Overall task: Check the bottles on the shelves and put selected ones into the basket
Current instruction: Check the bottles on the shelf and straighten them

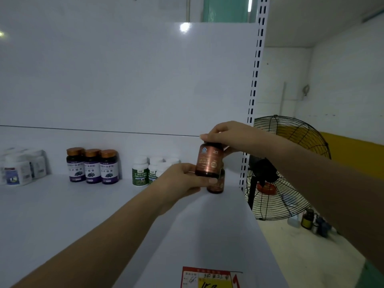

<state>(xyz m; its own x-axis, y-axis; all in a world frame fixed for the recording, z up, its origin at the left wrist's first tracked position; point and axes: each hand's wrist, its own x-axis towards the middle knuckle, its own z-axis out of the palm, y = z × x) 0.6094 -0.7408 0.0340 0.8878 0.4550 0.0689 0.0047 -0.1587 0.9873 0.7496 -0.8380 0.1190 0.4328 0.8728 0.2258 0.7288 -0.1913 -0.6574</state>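
I hold a brown bottle with a copper label [209, 160] above the right end of the white shelf [62, 206]. My right hand [223, 135] grips its cap from above. My left hand [184, 179] holds its base from below. A second brown bottle [217, 185] stands on the shelf right behind and below it, partly hidden. Further left stand three purple-label bottles with gold caps [92, 166], several white-capped green-label bottles [143, 172], and white bottles [18, 170] at the far left. No basket is in view.
A slotted white upright [254, 80] closes the shelf's right side. Beyond it a black floor fan [280, 169] stands on the floor, with small bottles [307, 219] near its base. A red and yellow price tag [207, 277] sits on the shelf's front edge.
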